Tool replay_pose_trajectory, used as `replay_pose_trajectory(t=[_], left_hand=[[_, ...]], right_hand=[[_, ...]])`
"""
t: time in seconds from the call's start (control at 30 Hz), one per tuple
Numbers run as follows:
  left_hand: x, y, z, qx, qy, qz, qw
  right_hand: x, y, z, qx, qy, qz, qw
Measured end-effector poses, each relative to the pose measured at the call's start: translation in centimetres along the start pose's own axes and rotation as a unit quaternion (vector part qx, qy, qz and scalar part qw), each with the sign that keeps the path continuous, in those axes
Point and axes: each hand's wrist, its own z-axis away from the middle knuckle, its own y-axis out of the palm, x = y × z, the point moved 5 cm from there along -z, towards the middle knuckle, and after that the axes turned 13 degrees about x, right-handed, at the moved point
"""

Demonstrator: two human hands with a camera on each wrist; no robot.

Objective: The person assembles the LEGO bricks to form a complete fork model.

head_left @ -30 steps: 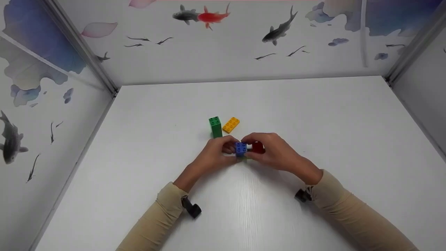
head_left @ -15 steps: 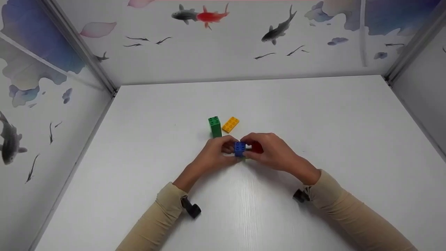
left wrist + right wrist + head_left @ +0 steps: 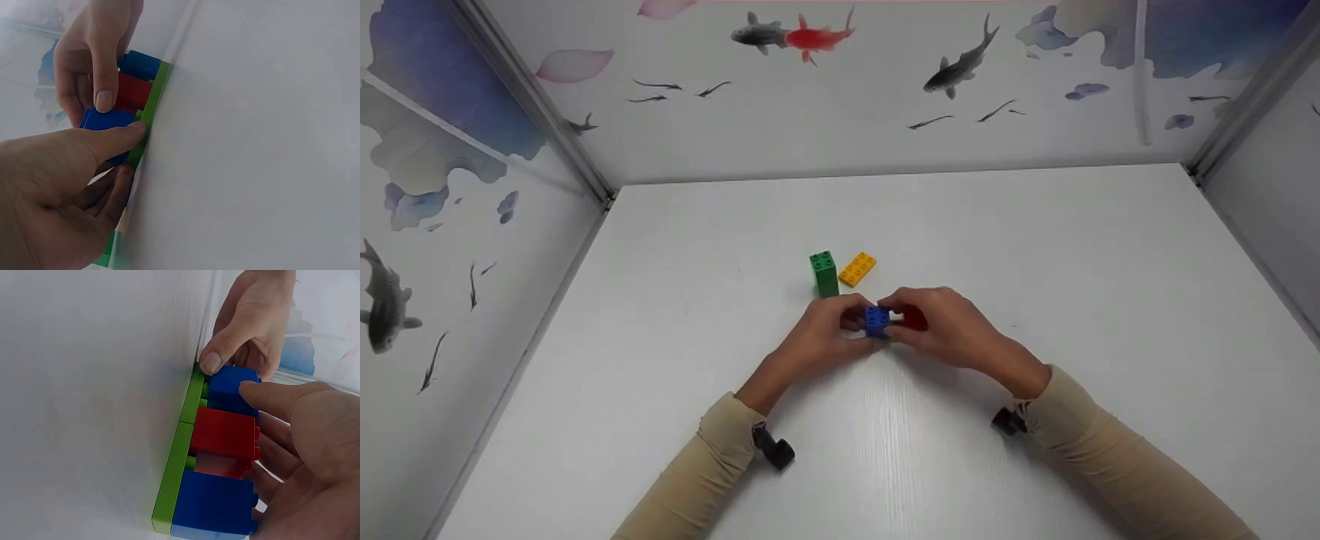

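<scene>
My left hand (image 3: 821,334) grips the left end of a light green plate (image 3: 173,478), its thumb tip where the plate meets a blue brick (image 3: 877,321). From the other side my right hand (image 3: 956,326) pinches this blue brick, thumb on the near face and fingers behind. A red brick (image 3: 222,433) stands on the plate in the middle, and a second blue brick (image 3: 214,503) stands at the right end. A seam crosses the green strip under the red brick, as between two plates. Whether the left blue brick is fully seated I cannot tell.
Just beyond my left fingers stands a tall green block (image 3: 824,274). A flat yellow plate (image 3: 857,269) lies to its right. The white table (image 3: 1035,240) is bounded by printed walls at the back and both sides.
My right hand and the blue brick have shifted very slightly left. Both hands keep their hold, and the green block and yellow plate stay where they were.
</scene>
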Motion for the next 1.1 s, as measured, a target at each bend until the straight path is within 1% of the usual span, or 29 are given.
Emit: replay_pose_trajectory(t=[0.27,0.43,0.67,0.9,1.1], left_hand=[[0.12,0.12,-0.15,-0.001,-0.007,0.000,1.0000],[0.05,0.08,-0.16,-0.001,-0.007,0.011,0.9999],[-0.03,0.10,-0.09,0.002,-0.013,0.018,0.9997],[0.09,0.02,-0.20,0.004,-0.012,0.027,0.9996],[0.28,-0.05,-0.24,0.004,-0.018,0.033,0.9993]], right_hand=[[-0.23,-0.22,0.17,0.006,0.011,0.000,0.9999],[-0.19,-0.29,0.14,0.013,0.019,-0.005,0.9997],[-0.55,-0.36,0.08,0.024,0.017,-0.010,0.9995],[-0.77,-0.45,-0.06,0.024,0.016,-0.012,0.9995],[-0.65,-0.35,-0.11,0.027,0.018,-0.012,0.9994]])
